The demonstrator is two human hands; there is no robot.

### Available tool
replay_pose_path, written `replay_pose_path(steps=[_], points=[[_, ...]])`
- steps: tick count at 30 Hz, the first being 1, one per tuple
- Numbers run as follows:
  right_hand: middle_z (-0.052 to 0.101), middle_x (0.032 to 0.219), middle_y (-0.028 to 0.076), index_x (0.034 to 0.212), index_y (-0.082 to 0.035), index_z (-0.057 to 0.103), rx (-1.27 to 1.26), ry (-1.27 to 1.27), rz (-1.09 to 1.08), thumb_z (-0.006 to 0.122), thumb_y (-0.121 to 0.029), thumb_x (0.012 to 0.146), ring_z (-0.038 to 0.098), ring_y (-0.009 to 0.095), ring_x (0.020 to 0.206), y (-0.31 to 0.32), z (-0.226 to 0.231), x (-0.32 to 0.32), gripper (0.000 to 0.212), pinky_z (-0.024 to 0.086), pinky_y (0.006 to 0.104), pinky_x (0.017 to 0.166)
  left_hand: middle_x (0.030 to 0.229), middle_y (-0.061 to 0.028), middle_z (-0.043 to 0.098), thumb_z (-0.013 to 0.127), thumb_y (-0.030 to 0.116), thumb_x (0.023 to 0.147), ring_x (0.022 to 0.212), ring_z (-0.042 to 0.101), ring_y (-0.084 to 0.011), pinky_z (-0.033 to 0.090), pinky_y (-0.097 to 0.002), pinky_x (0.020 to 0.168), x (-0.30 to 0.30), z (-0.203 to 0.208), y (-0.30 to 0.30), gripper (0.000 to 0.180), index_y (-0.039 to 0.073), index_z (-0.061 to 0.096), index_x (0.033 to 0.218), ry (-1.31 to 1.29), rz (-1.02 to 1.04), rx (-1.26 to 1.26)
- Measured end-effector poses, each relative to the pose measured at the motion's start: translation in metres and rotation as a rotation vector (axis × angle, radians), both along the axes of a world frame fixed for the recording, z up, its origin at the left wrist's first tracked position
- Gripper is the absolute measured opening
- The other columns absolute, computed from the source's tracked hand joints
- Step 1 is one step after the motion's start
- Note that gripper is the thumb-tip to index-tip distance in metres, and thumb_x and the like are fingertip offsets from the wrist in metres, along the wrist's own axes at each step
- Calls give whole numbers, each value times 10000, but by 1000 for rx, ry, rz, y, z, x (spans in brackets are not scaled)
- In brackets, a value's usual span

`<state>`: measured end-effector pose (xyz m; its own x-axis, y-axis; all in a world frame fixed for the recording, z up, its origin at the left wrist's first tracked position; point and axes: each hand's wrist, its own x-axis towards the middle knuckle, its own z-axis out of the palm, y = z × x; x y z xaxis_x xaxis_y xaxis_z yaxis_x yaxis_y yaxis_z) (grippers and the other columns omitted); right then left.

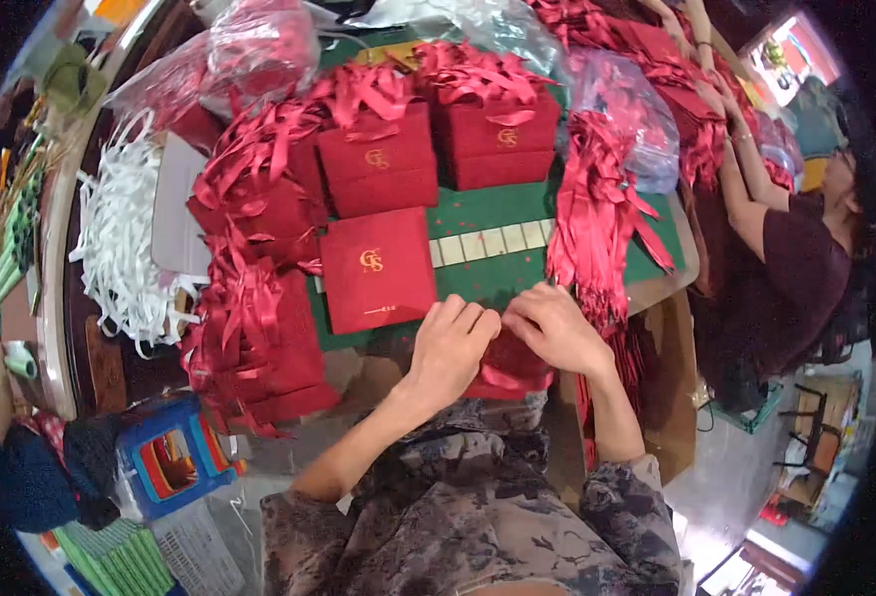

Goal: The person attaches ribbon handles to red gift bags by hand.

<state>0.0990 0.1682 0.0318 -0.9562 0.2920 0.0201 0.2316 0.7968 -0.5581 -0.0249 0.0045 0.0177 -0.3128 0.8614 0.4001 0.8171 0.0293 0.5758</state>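
At the front edge of the green-topped table, a red gift bag (505,360) with a shiny red ribbon sits close against my body. My left hand (455,343) is closed with its fingertips at the bag's far edge. My right hand (560,330) pinches beside it, thumb and fingers curled together on the same edge; the exact grip lies hidden behind the knuckles. Just left of my hands a flat red bag (378,270) with gold print lies on the table. Beyond it stand upright red gift bags (378,164) with ribbon handles, and another bag (497,149) beside them.
More ribboned red bags (259,338) crowd the left side. A bundle of loose red ribbons (597,199) hangs over the table's right part. White ribbons (125,233) heap at far left. Another person (786,238) reaches in at right; blue crate-like item (174,462) below left.
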Motion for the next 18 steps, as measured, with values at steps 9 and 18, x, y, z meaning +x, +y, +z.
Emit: replay_pose_path(steps=[9, 18], points=[[735, 846, 113, 914, -31, 742, -608, -75, 123, 696, -228, 883, 677, 208, 797, 24, -31, -7, 205, 513, 356, 781, 853, -58, 597, 663, -30, 641, 883, 562, -288, 522, -383, 705, -6, -6, 5, 220, 94, 580, 802, 3, -152, 36], [680, 683, 23, 772, -16, 712, -849, -131, -183, 763, -164, 787, 590, 68, 661, 12, -51, -9, 157, 487, 283, 651, 847, -76, 588, 636, -52, 634, 880, 548, -319, 502, -407, 730, -6, -11, 11, 215, 79, 573, 792, 9, -121, -35]])
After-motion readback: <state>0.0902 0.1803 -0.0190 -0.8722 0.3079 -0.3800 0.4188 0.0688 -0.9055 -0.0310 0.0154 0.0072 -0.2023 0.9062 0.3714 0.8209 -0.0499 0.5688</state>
